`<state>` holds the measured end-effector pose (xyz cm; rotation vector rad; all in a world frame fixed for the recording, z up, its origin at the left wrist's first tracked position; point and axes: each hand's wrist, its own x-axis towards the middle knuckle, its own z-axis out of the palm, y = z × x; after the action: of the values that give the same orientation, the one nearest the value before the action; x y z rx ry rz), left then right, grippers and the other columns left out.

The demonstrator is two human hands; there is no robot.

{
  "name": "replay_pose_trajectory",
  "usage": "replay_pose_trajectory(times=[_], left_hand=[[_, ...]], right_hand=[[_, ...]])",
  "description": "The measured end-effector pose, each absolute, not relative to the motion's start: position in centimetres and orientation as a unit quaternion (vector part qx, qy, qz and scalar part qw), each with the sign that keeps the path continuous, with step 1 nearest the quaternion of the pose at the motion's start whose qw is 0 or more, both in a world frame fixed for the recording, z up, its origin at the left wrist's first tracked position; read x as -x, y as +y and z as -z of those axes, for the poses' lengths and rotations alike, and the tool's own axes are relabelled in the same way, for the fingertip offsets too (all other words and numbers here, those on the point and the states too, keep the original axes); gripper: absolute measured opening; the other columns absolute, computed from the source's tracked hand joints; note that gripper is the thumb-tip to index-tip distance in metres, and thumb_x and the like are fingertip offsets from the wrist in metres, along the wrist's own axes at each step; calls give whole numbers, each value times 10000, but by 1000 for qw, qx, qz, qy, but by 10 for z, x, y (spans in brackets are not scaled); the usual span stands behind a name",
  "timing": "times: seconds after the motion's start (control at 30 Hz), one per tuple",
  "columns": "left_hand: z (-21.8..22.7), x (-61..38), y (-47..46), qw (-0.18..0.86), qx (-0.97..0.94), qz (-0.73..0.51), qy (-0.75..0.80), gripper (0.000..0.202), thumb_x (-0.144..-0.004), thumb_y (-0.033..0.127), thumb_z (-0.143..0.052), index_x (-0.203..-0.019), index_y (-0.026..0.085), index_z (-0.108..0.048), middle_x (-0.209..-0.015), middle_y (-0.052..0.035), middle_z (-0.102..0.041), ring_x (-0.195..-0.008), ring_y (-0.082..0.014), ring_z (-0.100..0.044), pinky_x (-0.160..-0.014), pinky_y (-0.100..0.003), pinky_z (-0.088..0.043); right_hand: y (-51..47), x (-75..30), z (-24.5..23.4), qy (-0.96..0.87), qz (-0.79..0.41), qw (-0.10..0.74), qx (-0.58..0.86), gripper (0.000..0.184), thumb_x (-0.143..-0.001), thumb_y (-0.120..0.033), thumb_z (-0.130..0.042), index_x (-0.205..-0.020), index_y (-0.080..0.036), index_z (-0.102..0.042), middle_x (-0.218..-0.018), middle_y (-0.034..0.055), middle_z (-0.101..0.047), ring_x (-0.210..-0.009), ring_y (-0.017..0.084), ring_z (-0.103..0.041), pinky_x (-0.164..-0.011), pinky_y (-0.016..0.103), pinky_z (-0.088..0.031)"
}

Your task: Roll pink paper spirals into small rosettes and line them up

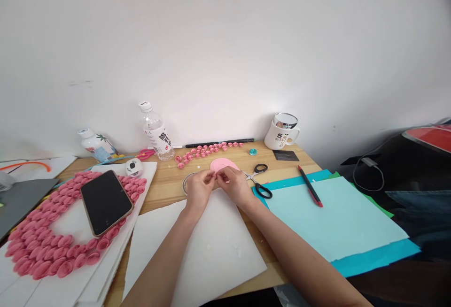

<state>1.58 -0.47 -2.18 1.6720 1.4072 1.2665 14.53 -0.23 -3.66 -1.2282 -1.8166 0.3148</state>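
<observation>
A flat round piece of pink paper (224, 163) lies on the light wooden table (169, 182), near the middle and toward the wall side, and both hands meet at its near rim. The left hand (198, 189) and the right hand (235, 186) come in from below with their fingertips pressed together. Each grip is narrow, pinched on the paper's edge, though the bit between the fingers is too small to make out. A clear ring of tape (185, 184) shows in part just beside the left hand's knuckles. Both forearms pass over a large white sheet (211, 250).

Just right of the right hand lie black-handled scissors (258, 185), with the blades pointing toward the hands. Further right, a red and black pen (310, 186) rests on the edge of a pale blue sheet (327, 218).

Behind the pink paper runs a curved row of small pink paper roses (207, 149). Along the wall stand a clear plastic bottle (157, 131) to the left and a white mug (283, 131) to the right. Far left, well apart from the hands, a black smartphone (105, 201) lies across a ring of larger pink paper roses (42, 250).
</observation>
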Motion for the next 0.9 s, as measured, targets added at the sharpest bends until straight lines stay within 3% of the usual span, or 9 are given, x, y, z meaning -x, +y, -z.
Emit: replay_pose_trajectory(times=[0.27,0.43,0.53,0.73,0.9], left_hand=[[22,-18,-2,334,-588,-504,537,139,-645,224,-609,-751,161,-674,-747,-48,-689,-662,-170,-647,-664,-283,-519],[17,-22,-5,377,-565,-513,525,276,-629,181,-618,-904,161,-643,-838,-50,-677,-687,-152,-648,-644,-259,-520],[14,-23,-7,372,-550,-521,536,326,-624,168,-618,-950,159,-618,-854,-46,-658,-658,-139,-642,-614,-248,-519],[11,-23,-7,360,-547,-514,554,108,-665,195,-587,-746,137,-628,-710,-39,-657,-653,-149,-628,-625,-255,-507],[14,-24,-7,427,-508,-529,529,185,-674,239,-602,-824,133,-624,-761,-49,-661,-698,-153,-627,-626,-258,-508]], right_hand=[[-8,-134,30,-605,-282,532,521,75,-684,-197,-530,-634,-192,-587,-637,30,-637,-570,150,-578,-566,271,-469],[-8,-133,27,-519,-375,555,531,106,-666,-242,-545,-646,-157,-605,-658,38,-654,-596,160,-604,-574,271,-485],[-10,-131,26,-507,-382,564,528,116,-665,-249,-547,-646,-151,-607,-663,39,-654,-608,159,-606,-579,264,-487],[-16,-124,25,-505,-364,570,536,133,-669,-272,-563,-647,-147,-604,-663,46,-651,-614,159,-599,-599,272,-492],[-15,-123,26,-467,-407,582,527,145,-653,-280,-580,-636,-138,-605,-649,46,-650,-612,161,-605,-587,271,-495]])
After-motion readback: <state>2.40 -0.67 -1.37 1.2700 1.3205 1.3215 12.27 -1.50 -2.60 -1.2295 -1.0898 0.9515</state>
